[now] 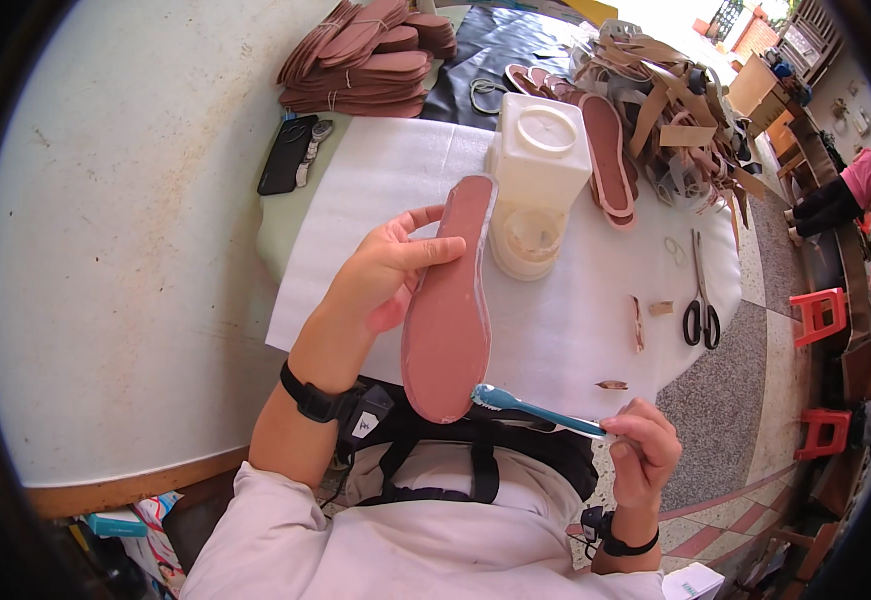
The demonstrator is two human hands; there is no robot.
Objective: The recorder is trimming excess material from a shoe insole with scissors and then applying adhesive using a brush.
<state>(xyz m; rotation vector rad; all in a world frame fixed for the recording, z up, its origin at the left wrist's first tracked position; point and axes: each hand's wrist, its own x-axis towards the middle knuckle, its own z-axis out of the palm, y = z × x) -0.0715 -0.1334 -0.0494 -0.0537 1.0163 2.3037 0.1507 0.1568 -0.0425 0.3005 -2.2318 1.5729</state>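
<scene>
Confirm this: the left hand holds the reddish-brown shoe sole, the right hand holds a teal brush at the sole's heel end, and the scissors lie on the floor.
Not quite. The head view shows the scissors lying on the white sheet that covers the table, not on the floor. The rest stands: the left hand holds the reddish-brown shoe sole, and the right hand holds the teal brush at its heel end.

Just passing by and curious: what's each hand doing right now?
Left hand: closed on a reddish-brown shoe insole.
Right hand: closed on a blue toothbrush.
</scene>
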